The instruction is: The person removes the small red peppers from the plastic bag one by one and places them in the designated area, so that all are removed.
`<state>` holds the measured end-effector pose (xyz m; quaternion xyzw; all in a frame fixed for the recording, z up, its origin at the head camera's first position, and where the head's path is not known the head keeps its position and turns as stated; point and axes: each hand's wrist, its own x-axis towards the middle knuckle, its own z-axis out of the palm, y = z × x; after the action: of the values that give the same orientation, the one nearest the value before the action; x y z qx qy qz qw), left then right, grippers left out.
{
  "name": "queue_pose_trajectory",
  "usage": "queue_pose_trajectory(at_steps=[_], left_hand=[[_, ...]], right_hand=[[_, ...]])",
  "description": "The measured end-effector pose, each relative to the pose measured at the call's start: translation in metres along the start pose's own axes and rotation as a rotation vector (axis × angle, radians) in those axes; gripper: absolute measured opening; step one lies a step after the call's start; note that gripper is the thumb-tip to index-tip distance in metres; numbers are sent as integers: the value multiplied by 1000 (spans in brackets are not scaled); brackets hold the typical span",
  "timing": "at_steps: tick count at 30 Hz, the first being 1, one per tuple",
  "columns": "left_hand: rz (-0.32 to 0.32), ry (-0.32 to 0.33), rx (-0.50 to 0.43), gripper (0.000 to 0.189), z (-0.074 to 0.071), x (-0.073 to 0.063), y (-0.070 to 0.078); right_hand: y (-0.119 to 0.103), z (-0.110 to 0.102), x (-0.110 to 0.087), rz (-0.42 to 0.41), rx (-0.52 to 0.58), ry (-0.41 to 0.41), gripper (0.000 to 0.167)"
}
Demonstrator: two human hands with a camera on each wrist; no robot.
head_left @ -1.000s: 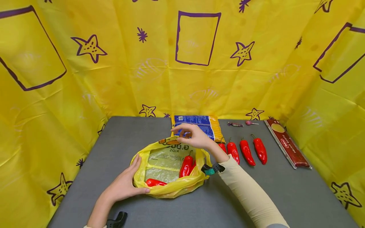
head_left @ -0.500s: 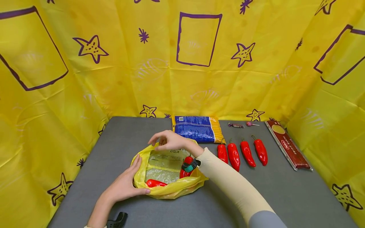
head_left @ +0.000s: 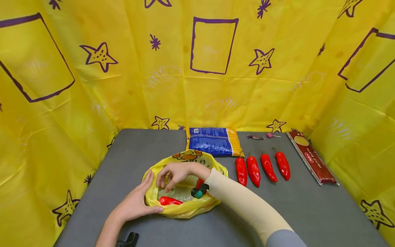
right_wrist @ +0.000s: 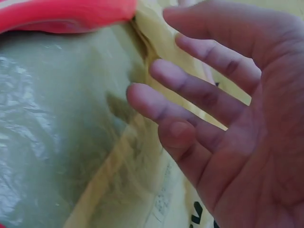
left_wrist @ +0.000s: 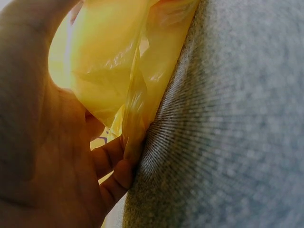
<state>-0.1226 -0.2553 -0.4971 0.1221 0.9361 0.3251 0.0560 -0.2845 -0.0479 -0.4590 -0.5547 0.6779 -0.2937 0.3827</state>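
Right hand [head_left: 174, 174] at bag [head_left: 186, 211] of peppers [head_left: 170, 201]

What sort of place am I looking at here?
Probably a makeshift booth set up for recording: yellow patterned cloth hangs along three sides of a grey tabletop, with four red peppers lined up beside a yellow plastic bag.

The head view is bright; the left wrist view is dim, bag [left_wrist: 107, 61] backlit, tabletop [left_wrist: 247, 118] blurred.
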Motion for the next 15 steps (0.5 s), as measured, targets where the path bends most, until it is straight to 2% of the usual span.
queue_pose_trajectory(at_steps=[8,15], left_hand=[[-9,4,8,134,1,-2,-1],[-22,-17,-11,134,4,1,-1]], right_hand=[[-1,14,2,28,-73,-89,27],[-8,20,-2,45,-112,-130,38]])
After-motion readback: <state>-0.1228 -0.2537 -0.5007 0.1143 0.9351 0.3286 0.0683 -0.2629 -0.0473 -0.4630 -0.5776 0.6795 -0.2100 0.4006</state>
